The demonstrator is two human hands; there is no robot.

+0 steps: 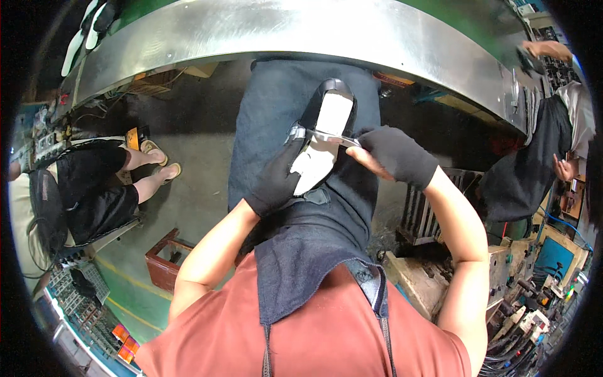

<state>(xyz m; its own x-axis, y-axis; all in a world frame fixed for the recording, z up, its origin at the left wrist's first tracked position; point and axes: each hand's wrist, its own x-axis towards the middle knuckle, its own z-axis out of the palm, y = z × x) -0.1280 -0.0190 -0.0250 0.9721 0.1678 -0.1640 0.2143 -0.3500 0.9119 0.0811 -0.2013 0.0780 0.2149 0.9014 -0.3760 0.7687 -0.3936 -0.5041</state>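
A black shoe [328, 95] lies sole-up on my denim apron [295, 207], its white sole [323, 135] facing me. My left hand [276, 179], in a black glove, grips the shoe from the heel side. My right hand [392, 154], also gloved in black, holds a thin metal blade [331, 137] laid across the middle of the sole. The blade's tip reaches the shoe's left edge by my left thumb.
A curved steel conveyor rim [282, 31] runs across the top. A seated person in black [94, 182] with sandals is at left. Another person in a dark apron [534, 157] stands at right. A red-brown box [166, 257] sits on the floor; machinery [521, 289] lower right.
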